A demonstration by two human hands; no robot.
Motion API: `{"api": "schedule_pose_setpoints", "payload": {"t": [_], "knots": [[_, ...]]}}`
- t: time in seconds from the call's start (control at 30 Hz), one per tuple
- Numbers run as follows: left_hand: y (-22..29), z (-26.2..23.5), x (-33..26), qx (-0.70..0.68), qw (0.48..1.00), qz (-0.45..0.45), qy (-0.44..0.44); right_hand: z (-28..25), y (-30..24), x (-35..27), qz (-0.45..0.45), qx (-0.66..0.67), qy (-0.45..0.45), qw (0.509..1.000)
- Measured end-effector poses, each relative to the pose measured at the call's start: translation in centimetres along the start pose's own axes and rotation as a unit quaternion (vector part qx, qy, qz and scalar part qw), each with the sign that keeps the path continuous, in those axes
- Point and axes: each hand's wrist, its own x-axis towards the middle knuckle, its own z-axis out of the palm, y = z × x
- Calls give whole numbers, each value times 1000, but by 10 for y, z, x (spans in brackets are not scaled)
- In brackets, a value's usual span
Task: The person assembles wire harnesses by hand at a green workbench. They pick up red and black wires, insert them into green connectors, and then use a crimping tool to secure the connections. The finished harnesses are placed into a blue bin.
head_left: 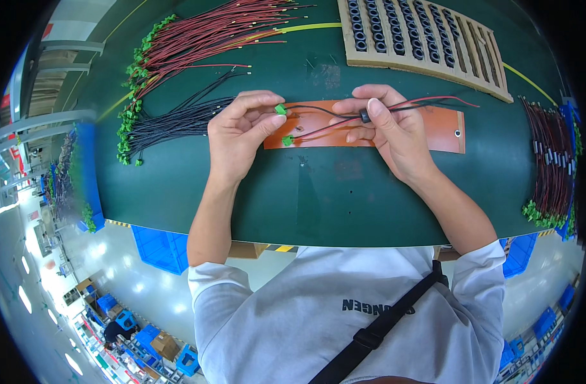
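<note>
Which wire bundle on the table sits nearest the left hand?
The black wire bundle with green connectors, just left of the left hand; the red bundle lies farther back, the finished bundle far right.

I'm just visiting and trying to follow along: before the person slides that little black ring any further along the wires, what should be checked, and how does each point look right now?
1. Ring gripped: the right hand pinches the black ring between thumb and fingers. Ok.
2. Both wires through the ring: the red wire and black wire meet at it, but whether both pass inside, cannot tell.
3. Connector ends held: the left hand holds one green connector; a second green connector sits by the thumb. Ok.
4. Wires free of tangles between the hands: they run apart and uncrossed. Ok.
5. Work over the orange mat: ok.
</note>
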Motion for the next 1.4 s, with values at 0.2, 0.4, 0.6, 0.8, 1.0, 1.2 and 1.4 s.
{"api": "schedule_pose_setpoints", "payload": {"t": [0.2,0.4,0.6,0.8,1.0,1.2,1.4], "knots": [[1,8,0,55,998,13,2,-4,-1,0,16,1,-12,1000],[4,11,1,156,987,24,15,-5,3,0,-1,-29,-7,1000],[1,7,1,88,995,34,20,-7,6,-2,-27,-53,-6,998],[6,10,1,147,989,17,5,-6,6,-3,-23,-46,-1,999],[2,14,-1,304,950,66,3,-5,7,-3,-30,-75,-3,997],[13,-4,7,340,922,169,-80,-3,5,-2,-15,-66,1,998],[21,-4,2,366,896,157,-196,-2,5,-1,-18,-43,2,999]]}}
